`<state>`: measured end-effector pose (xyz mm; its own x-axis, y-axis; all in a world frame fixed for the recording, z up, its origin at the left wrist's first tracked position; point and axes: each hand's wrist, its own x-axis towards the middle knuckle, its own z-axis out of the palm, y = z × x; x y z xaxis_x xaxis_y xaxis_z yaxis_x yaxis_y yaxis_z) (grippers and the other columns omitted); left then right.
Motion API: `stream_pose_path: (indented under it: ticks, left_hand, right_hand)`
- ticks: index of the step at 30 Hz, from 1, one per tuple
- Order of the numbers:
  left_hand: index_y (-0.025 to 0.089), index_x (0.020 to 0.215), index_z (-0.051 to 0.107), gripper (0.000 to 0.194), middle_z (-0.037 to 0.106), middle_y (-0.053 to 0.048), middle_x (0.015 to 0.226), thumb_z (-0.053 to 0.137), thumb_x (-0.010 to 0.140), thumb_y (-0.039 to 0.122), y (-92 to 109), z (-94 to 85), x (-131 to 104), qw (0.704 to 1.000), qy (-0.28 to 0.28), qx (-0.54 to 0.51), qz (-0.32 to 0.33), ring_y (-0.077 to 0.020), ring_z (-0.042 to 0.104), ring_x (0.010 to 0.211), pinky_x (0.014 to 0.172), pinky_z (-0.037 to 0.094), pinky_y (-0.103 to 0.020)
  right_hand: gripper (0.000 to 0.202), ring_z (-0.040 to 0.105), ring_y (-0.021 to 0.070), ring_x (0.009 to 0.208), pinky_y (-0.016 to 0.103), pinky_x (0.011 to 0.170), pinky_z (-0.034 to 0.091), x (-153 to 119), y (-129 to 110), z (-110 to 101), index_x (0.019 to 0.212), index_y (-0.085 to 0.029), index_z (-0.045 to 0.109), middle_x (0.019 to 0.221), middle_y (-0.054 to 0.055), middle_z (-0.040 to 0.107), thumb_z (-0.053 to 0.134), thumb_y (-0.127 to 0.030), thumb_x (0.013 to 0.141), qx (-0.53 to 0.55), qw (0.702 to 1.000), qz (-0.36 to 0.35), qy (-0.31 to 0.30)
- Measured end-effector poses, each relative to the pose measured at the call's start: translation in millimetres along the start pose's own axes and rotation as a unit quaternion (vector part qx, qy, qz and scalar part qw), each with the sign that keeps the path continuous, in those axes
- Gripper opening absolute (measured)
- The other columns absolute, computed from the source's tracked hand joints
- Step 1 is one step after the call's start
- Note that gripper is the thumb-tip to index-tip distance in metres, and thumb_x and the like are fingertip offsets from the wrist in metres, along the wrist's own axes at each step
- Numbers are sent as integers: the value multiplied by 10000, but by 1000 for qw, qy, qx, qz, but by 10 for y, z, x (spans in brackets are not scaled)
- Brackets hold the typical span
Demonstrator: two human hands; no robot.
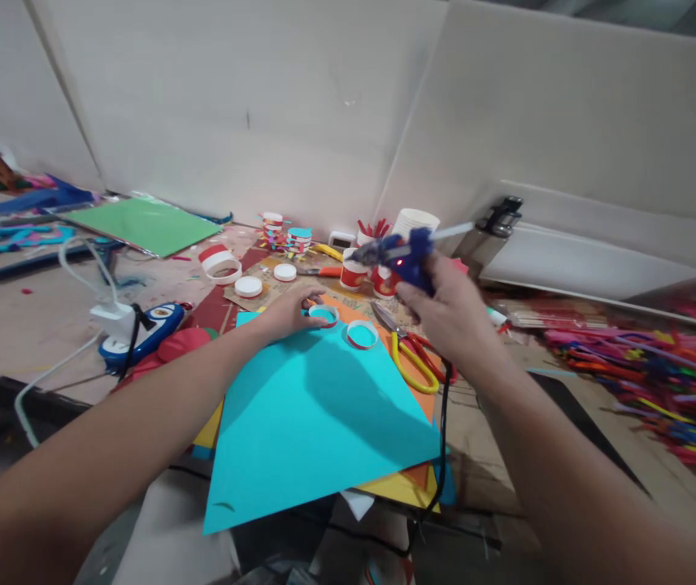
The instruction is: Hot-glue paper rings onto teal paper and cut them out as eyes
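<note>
My right hand (445, 305) is closed round the handle of a blue hot glue gun (412, 253), raised above the paper. The gun's dark nozzle points left, a red light glows on its side, and a pale glue stick (453, 231) sticks out behind. My left hand (293, 313) holds a short paper cup ring (332, 309) between thumb and fingers, on the far edge of a turquoise sheet (299, 422). A second white-and-red cup ring (362, 344) stands just right of it on the same sheet. Turquoise shows inside both rings.
Yellow-handled scissors (410, 364) lie right of the sheet. White lids (249, 286), red-and-white cups (353, 276) and decorated cups (272, 230) stand farther back. A blue power strip (141, 333) is at left, pipe cleaners (646, 382) at right. The gun's black cord (444, 431) hangs over the front edge.
</note>
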<state>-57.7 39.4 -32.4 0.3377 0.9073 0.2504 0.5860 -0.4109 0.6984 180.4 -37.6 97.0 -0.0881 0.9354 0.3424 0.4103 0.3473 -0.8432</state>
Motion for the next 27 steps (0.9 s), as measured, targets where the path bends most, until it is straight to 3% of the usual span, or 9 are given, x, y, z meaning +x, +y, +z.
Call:
stream_pose_path:
  ticks: [3,9,17,27]
  left_hand:
    - [207,1324,594,679,693,-83,1217,800,724,448,8,-12,3,1000,-15,-7,-14,-226,657,1009,892,537,-364]
    - [207,1333,595,696,692,-73,1218,792,717,465,60,-60,-16,999,-27,-4,-26,-232,653,1043,927,531,-364]
    - [240,1332,598,724,687,-60,1250,791,692,520,19,-46,-21,999,-26,-16,-28,-256,653,1098,974,527,-400]
    - [216,1304,622,660,680,-75,1258,806,699,408,68,-52,-5,1000,-17,-13,-4,-248,652,1091,949,533,-374]
  right_hand:
    - [193,562,223,751,330,668,410,34,287,176,964,-216,628,840,58,656,682,-236,780,-121,992,23,-2]
    - [239,606,269,896,357,757,430,11,612,352,1083,-214,597,1015,103,681,596,-267,849,-125,992,2,-32]
    - [208,603,252,908,333,743,406,-25,620,329,1090,-185,584,1036,116,680,546,-238,893,-216,971,-2,-103]
    - [308,633,310,1055,370,827,455,-59,553,458,1219,-145,587,1192,176,685,508,-240,937,-305,943,8,-132]
